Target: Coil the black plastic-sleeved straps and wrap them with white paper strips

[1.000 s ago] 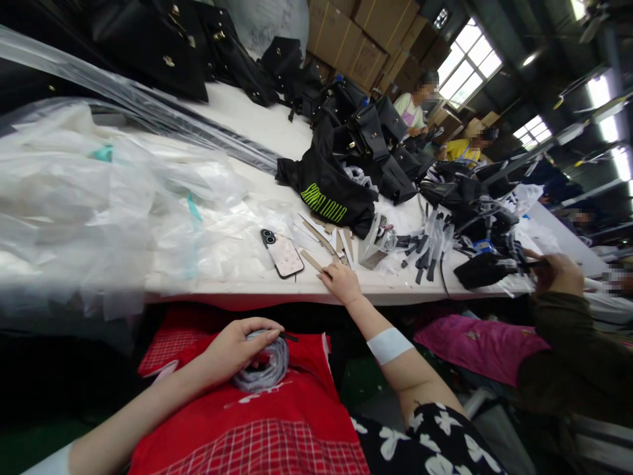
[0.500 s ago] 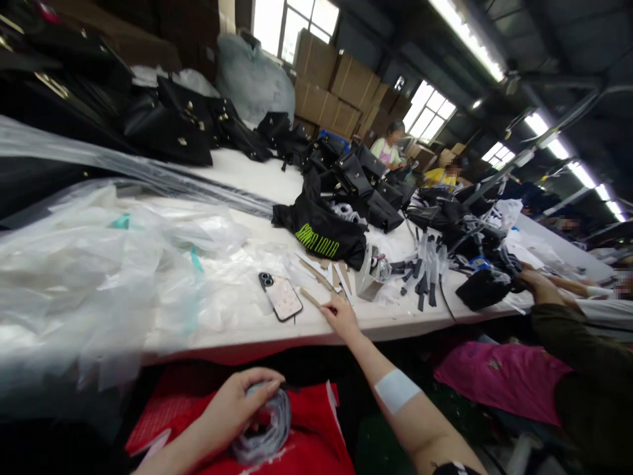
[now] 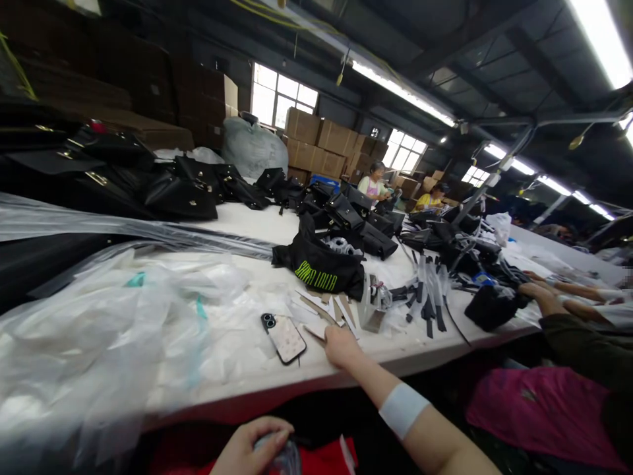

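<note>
At the bottom edge, my left hand (image 3: 254, 443) is closed around a coiled grey strap (image 3: 287, 458), which is partly cut off by the frame. Above the table's front edge, my right hand (image 3: 342, 346) is closed on one end of a thin brown strip (image 3: 313, 332); its fingertips are mostly hidden. Just left of that hand lies a phone (image 3: 285, 340) in a patterned case. Loose brown and white strips (image 3: 321, 308) are scattered beyond the fingers. Behind them lies a black cloth bag (image 3: 319, 254) with green lettering, with grey coils in its mouth.
Crumpled clear plastic (image 3: 123, 323) covers the left of the white table (image 3: 247, 224). Black handbags (image 3: 182, 188) are piled along the back. To the right are a clear box (image 3: 370, 310), grey-and-black straps (image 3: 430, 297) and a co-worker's hand (image 3: 539, 293) at a black bag (image 3: 489, 307).
The view has tilted up, so the table and my left hand with the coiled strap appear lower. My right hand has turned, its back now covering the fingertips at the brown strip.
</note>
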{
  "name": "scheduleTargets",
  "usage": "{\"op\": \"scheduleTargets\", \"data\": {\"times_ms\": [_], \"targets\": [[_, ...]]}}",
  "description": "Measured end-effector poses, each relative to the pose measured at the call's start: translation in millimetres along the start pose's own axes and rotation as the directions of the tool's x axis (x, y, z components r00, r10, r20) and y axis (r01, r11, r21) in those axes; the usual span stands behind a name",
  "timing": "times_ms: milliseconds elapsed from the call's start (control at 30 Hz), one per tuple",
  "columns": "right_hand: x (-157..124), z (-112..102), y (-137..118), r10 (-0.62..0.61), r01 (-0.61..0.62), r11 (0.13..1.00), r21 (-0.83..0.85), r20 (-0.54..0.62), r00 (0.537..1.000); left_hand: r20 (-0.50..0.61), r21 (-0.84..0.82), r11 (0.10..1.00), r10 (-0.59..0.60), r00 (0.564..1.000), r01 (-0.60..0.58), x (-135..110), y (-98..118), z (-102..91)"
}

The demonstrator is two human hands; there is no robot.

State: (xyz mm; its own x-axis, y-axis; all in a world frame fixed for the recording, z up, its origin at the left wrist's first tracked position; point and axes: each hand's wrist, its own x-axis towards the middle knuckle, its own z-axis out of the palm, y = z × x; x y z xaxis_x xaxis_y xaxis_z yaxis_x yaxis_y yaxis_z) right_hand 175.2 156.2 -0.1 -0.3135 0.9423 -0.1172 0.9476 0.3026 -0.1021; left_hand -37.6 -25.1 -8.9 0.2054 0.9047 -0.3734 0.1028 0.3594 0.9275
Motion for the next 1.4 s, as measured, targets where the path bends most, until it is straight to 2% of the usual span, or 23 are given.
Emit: {"op": "scheduleTargets", "data": {"times_ms": [167,267,367,433,500,533,567,633,733,833,967,1100,1167,1233,1300,1400], "targets": [[6.8,-6.0,-6.4,0.102,-0.101,0.995,-0.027,0.022,0.995,-0.020,-0.105,0.992,-0.069,0.997,0.066,-17.3,15.0,2.2],[7.0,-23.8,-4.8,0.167,-0.167,0.986,-0.025,-0.012,0.986,-0.034,-0.128,0.988,-0.092,0.995,0.087,-20.8,15.8,0.7],[-11.1,-47.7,-9.6,0.211,-0.214,0.977,-0.023,-0.092,0.973,-0.048,-0.111,0.989,-0.099,0.994,0.094,-22.7,13.9,-0.1],[-37.4,-64.0,-19.7,0.128,-0.122,0.991,0.053,-0.122,0.984,-0.045,-0.099,0.990,-0.103,0.994,0.098,-23.2,13.2,-0.1],[-71.9,-80.8,-34.1,-0.112,0.115,0.969,0.219,-0.026,0.993,-0.025,-0.114,0.987,-0.115,0.993,0.111,-22.3,13.1,0.6],[-90.3,-89.2,-41.9,-0.260,0.228,0.924,0.306,0.069,0.963,-0.007,-0.132,0.984,-0.120,0.993,0.118,-21.3,13.3,1.3],[-108.0,-97.4,-49.5,-0.375,0.301,0.884,0.359,0.155,0.914,0.012,-0.150,0.981,-0.123,0.992,0.124,-20.2,13.6,2.3],[-137.8,-110.9,-63.1,-0.478,0.387,0.860,0.333,0.257,0.840,0.041,-0.169,0.977,-0.126,0.991,0.131,-17.9,14.7,4.9],[-161.2,-119.8,-78.8,-0.470,0.456,0.882,0.120,0.292,0.833,0.060,-0.134,0.982,-0.125,0.990,0.132,-15.4,17.2,9.2],[-163.7,-114.2,-92.9,-0.459,0.490,0.872,-0.013,0.331,0.825,0.069,-0.074,0.991,-0.108,0.992,0.113,-14.5,20.0,12.1],[-156.1,-90.9,-111.2,-0.456,0.502,0.864,-0.038,0.365,0.812,0.094,-0.023,0.996,-0.082,0.992,0.084,-15.7,24.6,13.5],[-148.5,-71.4,-107.3,-0.418,0.433,0.901,0.009,0.286,0.862,0.066,0.018,1.000,0.016,0.998,-0.017,-17.2,25.5,10.7],[-144.9,-68.6,-93.6,-0.425,0.399,0.905,0.150,0.254,0.869,0.053,0.043,0.998,0.041,0.998,-0.044,-17.7,23.7,7.8],[-140.9,-66.9,-77.7,-0.447,0.343,0.860,0.377,0.232,0.864,0.068,0.047,0.998,0.036,0.997,-0.039,-18.4,22.8,5.0],[-136.6,-61.2,-65.4,-0.412,0.226,0.772,0.594,0.196,0.890,0.083,0.055,0.997,0.048,0.995,-0.053,-19.2,24.4,3.7],[-130.5,-41.0,-57.7,-0.302,0.028,0.565,0.824,0.175,0.937,0.114,0.148,0.978,0.130,0.985,-0.146,-20.4,31.3,5.5]]}}
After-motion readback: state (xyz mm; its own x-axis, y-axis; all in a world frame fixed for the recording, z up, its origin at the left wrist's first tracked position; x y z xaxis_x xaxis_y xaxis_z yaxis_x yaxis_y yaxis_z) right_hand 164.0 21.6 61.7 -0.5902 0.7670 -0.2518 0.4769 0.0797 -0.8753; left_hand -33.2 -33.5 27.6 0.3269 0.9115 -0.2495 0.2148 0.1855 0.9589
